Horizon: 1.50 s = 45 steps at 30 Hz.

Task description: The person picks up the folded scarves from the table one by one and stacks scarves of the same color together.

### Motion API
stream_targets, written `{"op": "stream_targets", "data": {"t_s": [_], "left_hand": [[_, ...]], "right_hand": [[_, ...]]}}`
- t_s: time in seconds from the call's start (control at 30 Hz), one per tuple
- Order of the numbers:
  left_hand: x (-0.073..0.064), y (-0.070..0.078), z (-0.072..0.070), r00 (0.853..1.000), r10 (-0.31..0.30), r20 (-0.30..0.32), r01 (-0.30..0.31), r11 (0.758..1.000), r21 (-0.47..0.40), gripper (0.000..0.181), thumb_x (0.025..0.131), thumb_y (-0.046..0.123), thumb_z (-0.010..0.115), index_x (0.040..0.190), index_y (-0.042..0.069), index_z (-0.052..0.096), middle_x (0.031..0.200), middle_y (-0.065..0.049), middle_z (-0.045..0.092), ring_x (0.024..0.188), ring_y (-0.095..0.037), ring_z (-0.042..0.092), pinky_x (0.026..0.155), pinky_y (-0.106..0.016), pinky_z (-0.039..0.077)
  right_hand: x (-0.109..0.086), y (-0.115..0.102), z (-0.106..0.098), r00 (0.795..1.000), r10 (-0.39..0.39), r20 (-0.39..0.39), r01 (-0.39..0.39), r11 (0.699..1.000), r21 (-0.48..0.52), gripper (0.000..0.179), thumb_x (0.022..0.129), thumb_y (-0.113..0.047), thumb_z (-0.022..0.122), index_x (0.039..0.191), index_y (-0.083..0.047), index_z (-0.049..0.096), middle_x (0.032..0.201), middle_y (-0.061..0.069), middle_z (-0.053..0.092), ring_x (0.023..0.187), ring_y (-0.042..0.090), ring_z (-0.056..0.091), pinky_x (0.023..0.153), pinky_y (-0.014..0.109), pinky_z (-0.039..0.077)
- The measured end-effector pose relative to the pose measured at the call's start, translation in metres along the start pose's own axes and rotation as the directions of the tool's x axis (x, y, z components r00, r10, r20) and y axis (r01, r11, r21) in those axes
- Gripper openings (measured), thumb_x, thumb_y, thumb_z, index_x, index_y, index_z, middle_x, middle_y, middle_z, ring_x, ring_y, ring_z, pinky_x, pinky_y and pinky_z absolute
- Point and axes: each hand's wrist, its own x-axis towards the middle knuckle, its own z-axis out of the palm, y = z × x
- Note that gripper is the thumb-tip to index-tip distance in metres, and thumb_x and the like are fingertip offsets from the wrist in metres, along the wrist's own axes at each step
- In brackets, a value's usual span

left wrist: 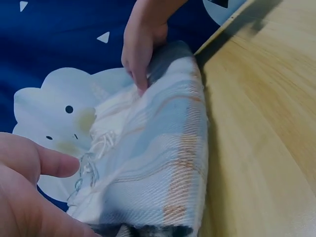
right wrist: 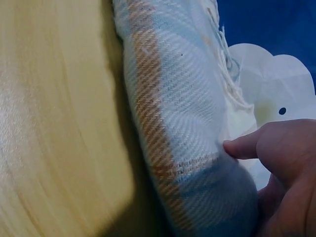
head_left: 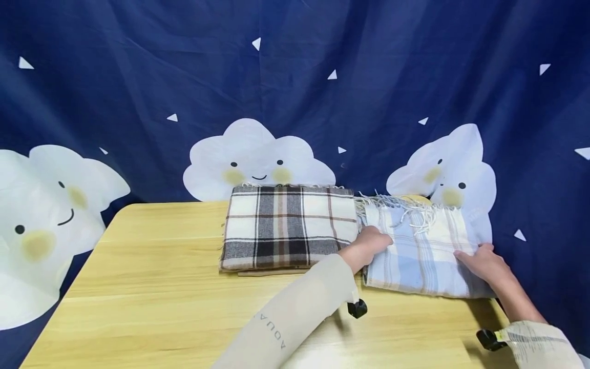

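Note:
A folded plaid scarf point(head_left: 415, 261) in light blue, cream and tan lies on the right part of the table, its fringe along the far side. My right hand point(head_left: 488, 264) holds its right end; the thumb point(right wrist: 242, 146) presses on the top layers and the other fingers go down the side. At the left end is my left hand point(head_left: 369, 243), its thumb point(left wrist: 59, 164) straight over the fringed side in the left wrist view. The left hand's other fingers are hidden. Just left of that hand lies a second folded scarf point(head_left: 281, 225), brown, black and white plaid.
The wooden table point(head_left: 138, 287) reaches left and forward of both scarves. A dark blue curtain point(head_left: 295, 77) with white clouds hangs close behind it. Black devices stick out under the left wrist point(head_left: 357, 308) and the right wrist point(head_left: 489, 339). The blue scarf lies near the table's right edge.

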Motion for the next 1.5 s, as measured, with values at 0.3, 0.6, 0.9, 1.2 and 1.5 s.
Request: {"op": "stream_targets", "data": {"t_s": [0.3, 0.6, 0.9, 1.2, 1.5], "left_hand": [[0.003, -0.003, 0.003, 0.999, -0.035, 0.012, 0.036, 0.997, -0.075, 0.058, 0.096, 0.006, 0.062, 0.151, -0.003, 0.044, 0.161, -0.02, 0.04, 0.147, -0.039, 0.045, 0.121, -0.053, 0.041], [0.001, -0.008, 0.007, 0.999, -0.043, 0.001, 0.043, 0.993, -0.109, 0.066, 0.098, 0.006, 0.059, 0.159, 0.001, 0.034, 0.171, -0.016, 0.027, 0.156, -0.038, 0.033, 0.126, -0.054, 0.033], [0.005, -0.01, 0.007, 0.997, -0.036, -0.064, 0.02, 0.974, -0.227, 0.083, 0.089, -0.006, 0.058, 0.163, -0.002, 0.021, 0.171, -0.019, 0.024, 0.156, -0.039, 0.03, 0.128, -0.05, 0.031], [0.009, -0.014, 0.011, 0.995, -0.056, -0.087, 0.03, 0.961, -0.275, 0.077, 0.092, 0.01, 0.075, 0.156, -0.006, 0.035, 0.162, -0.024, 0.039, 0.146, -0.044, 0.045, 0.12, -0.056, 0.041], [0.012, -0.018, 0.006, 0.999, -0.044, -0.007, 0.038, 0.933, -0.358, 0.069, 0.092, 0.015, 0.076, 0.151, -0.005, 0.045, 0.15, -0.023, 0.053, 0.136, -0.04, 0.056, 0.118, -0.052, 0.044]], "right_hand": [[-0.009, -0.001, -0.007, 0.996, -0.076, -0.041, 0.076, 0.997, 0.002, 0.09, 0.103, -0.053, 0.044, 0.13, 0.033, 0.04, 0.133, 0.054, 0.043, 0.109, 0.064, 0.056, 0.082, 0.058, 0.054], [-0.012, -0.002, -0.013, 1.0, -0.009, -0.018, 0.012, 0.988, 0.156, 0.101, 0.105, -0.058, 0.035, 0.145, 0.033, 0.017, 0.144, 0.055, 0.025, 0.128, 0.066, 0.04, 0.098, 0.065, 0.048], [-0.013, -0.009, -0.015, 0.993, -0.007, -0.121, 0.035, 0.971, 0.235, 0.087, 0.104, -0.046, 0.048, 0.14, 0.03, 0.027, 0.137, 0.052, 0.037, 0.119, 0.061, 0.048, 0.097, 0.064, 0.047], [-0.015, -0.008, -0.013, 0.986, -0.001, -0.167, 0.042, 0.968, 0.248, 0.079, 0.103, -0.044, 0.051, 0.131, 0.028, 0.039, 0.127, 0.048, 0.047, 0.106, 0.053, 0.056, 0.085, 0.055, 0.052], [-0.017, -0.008, -0.015, 0.998, 0.019, -0.057, -0.003, 0.961, 0.277, 0.095, 0.104, -0.054, 0.043, 0.141, 0.032, 0.028, 0.141, 0.053, 0.033, 0.12, 0.056, 0.05, 0.096, 0.059, 0.051]]}}
